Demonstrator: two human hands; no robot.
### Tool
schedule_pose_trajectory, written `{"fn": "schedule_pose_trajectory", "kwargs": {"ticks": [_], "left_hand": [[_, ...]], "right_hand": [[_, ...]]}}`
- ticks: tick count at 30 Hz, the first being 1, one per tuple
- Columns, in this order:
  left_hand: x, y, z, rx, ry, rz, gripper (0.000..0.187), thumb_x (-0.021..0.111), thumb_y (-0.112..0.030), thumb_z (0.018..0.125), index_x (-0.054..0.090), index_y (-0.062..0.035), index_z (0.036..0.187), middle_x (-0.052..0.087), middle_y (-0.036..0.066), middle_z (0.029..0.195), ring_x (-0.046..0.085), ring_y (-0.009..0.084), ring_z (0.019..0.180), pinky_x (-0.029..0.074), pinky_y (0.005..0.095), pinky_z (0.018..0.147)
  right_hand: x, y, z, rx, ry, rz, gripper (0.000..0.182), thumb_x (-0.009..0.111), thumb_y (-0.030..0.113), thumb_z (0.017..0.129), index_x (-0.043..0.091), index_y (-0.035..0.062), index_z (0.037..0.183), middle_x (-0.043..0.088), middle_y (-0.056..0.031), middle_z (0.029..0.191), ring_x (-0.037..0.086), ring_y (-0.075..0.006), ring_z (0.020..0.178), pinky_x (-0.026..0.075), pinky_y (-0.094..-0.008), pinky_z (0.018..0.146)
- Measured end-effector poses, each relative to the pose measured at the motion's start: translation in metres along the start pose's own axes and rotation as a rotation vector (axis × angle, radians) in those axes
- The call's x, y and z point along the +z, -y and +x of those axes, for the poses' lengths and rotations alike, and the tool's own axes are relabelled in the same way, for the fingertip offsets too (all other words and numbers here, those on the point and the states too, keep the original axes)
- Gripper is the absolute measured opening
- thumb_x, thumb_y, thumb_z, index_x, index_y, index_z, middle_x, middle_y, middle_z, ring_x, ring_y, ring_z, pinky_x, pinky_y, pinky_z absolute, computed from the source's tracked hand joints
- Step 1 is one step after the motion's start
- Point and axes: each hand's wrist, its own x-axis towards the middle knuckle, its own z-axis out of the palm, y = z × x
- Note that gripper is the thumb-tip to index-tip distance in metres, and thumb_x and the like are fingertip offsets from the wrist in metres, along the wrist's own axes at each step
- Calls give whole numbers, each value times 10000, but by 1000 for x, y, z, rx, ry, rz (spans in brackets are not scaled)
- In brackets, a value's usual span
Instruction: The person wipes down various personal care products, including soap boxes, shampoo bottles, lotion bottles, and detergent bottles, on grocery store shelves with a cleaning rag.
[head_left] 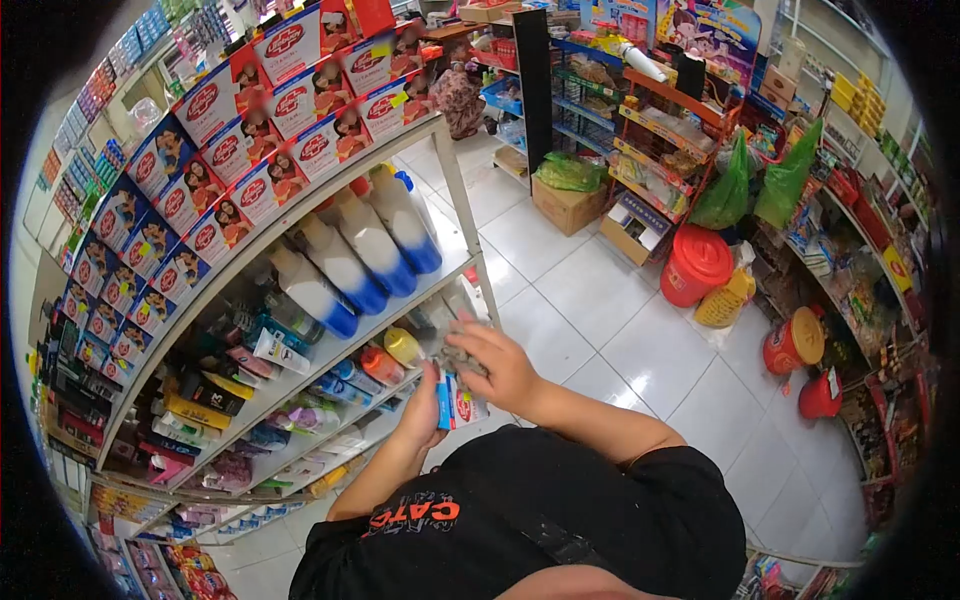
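My left hand (422,410) is closed around a small soap box (462,404) with white, blue and red faces, held upright in front of my chest. Just above it, my right hand (508,372) grips a crumpled grey cloth (463,360), which hangs at the top of the box. Both hands are close to the right end of a shelf unit. A yellow-capped bottle (404,346) and an orange-red bottle (381,365) stand on the shelf beside my left hand.
Large white-and-blue bottles (372,250) line the upper shelf, below stacked soap cartons (300,105). Across the tiled floor (600,330) are a red lidded bucket (693,262), a cardboard box (567,205), a red wire rack (665,150) and hanging green bags (790,180).
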Motion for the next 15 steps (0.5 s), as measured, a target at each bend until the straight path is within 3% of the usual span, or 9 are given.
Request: {"fn": "schedule_pose_trajectory", "kwargs": {"ticks": [3, 6, 9, 12, 15], "left_hand": [[0, -18, 1, -37, -60, -206, 506, 267, -479, 905, 411, -95, 1203, 538, 80, 1090, 537, 206, 992, 430, 367, 856], [-3, -15, 3, -31, -84, -293, 480, 285, -463, 907, 427, -98, 1185, 543, 77, 1076, 544, 218, 965, 423, 370, 855], [-2, 5, 8, -64, -54, -210, 475, 282, -446, 914, 415, -82, 1189, 539, 81, 1069, 549, 206, 943, 428, 357, 846], [-13, 5, 7, -12, -14, 121, 452, 279, -401, 929, 399, -51, 1189, 528, 90, 1052, 539, 193, 942, 418, 357, 857], [-27, -9, 11, 309, 74, 632, 358, 374, -244, 907, 391, 1, 1168, 521, 97, 1009, 531, 168, 897, 425, 287, 780]], "right_hand": [[10, 7, -5, -149, 208, 56, 464, 625, 88, 707, 496, 42, 1149, 467, -155, 1204, 413, -314, 1164, 376, -377, 934], [13, 6, -3, -141, 185, 32, 465, 629, 108, 717, 491, 47, 1157, 463, -152, 1212, 404, -317, 1172, 371, -376, 940], [6, -5, 6, 36, -3, -39, 441, 613, 80, 713, 508, 44, 1140, 473, -167, 1194, 424, -318, 1149, 376, -368, 929], [2, -10, 10, 149, -93, 44, 375, 599, 65, 716, 544, 39, 1085, 510, -175, 1144, 471, -308, 1102, 396, -354, 898], [2, -7, 3, 186, -19, 124, 344, 602, 75, 722, 555, 38, 1061, 530, -168, 1116, 503, -300, 1061, 409, -345, 876]]}}
